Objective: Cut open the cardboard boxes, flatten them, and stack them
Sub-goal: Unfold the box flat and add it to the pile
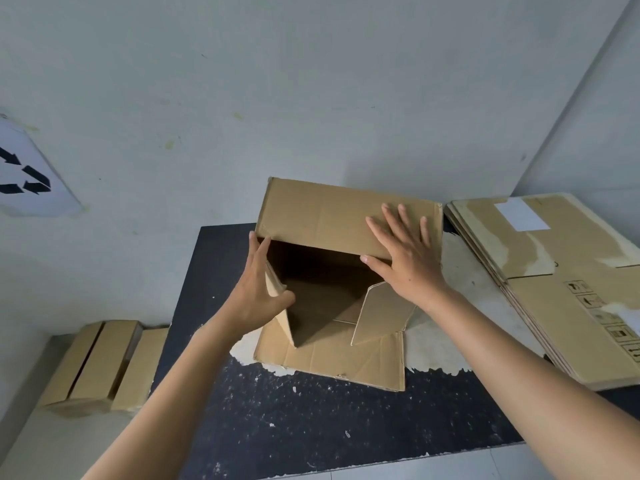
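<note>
Cardboard is mid-collapse: the step in hand looks to be the flattening of one box [329, 216]. It lies on its side at the far middle of the dark worktop [311, 427], its open mouth facing the person and its upper panel tilted up toward the wall. The right hand [405, 251] lies flat on that upper panel near its right end, fingers [401, 220] straight and spread, grasping nothing, thumb at the panel's front edge. The left hand [263, 282] is at the box's left side, where it grips the left flap [277, 292] between thumb and fingers, the fingertips reaching up to the top left corner of the mouth. A bottom flap [332, 365] lies flat on the worktop toward the person, and a right flap [381, 310] stands folded inward just below the right palm. No cutting tool shows and the mouth is already open, so cutting at this end seems done; whether the far end is cut cannot be told. The next move, as I judge it, calls for the right palm to press down while the left hand steers the side wall, so that the shell shears along its creases rather than buckling. It then belongs on the stack of flattened boxes [554, 271] just beside it at the right of the worktop. More boxes [100, 362] wait on the floor at the left.
</note>
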